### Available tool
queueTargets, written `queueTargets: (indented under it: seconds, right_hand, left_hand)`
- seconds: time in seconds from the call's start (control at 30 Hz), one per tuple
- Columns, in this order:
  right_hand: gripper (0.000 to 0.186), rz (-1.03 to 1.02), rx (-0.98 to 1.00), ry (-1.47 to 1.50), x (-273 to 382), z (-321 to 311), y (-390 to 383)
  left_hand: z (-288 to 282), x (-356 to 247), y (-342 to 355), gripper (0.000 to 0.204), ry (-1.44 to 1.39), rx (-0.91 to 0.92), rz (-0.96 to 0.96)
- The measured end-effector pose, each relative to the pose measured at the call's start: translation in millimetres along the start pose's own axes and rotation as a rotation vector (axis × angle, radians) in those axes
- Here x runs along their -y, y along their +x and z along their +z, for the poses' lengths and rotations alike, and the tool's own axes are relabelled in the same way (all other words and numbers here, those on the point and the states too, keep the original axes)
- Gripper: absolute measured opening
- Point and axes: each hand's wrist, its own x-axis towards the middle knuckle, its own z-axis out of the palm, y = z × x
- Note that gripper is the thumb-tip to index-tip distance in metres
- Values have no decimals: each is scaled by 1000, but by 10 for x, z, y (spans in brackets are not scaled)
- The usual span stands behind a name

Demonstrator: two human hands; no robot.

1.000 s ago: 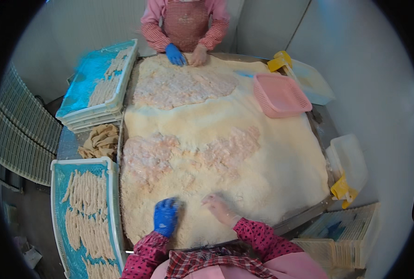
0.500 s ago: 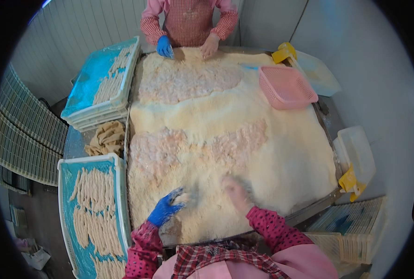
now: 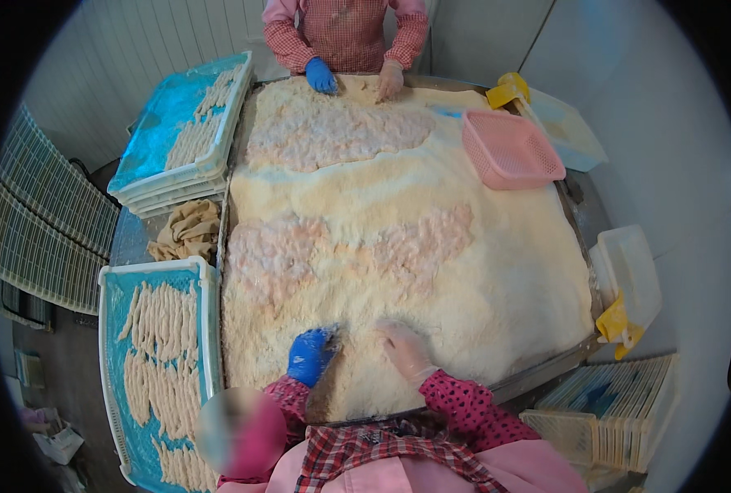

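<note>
The left hand (image 3: pixel 310 357), gloved in blue, is resting on the crumb (image 3: pixel 497 312) with fingers partly curled; whether it is gripping anything is impossible to make out. The right hand (image 3: pixel 405 352) is lying just across from it, loosely bent, fingertips merging with the crumb (so any hold there is escaping view too). Both are pointing inward, probably to be sharing one patch. Pink meat (image 3: pixel 275 255) is lying in two patches just beyond, presumably for easy reach. A tray (image 3: pixel 208 329) of pale strips (image 3: pixel 165 324) is standing at the left edge, likely for being near the left hand.
</note>
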Motion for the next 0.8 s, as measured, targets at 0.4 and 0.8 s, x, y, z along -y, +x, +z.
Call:
queueTargets:
  seconds: [0.4,0.8]
  right_hand:
    - [24,629,60,991,-171,16,27]
    - [37,-139,-23,522,1005,-58,162]
  left_hand:
    - [62,181,-11,24,-991,-128,-210]
    - [785,379,-152,44,-1790,66,-63]
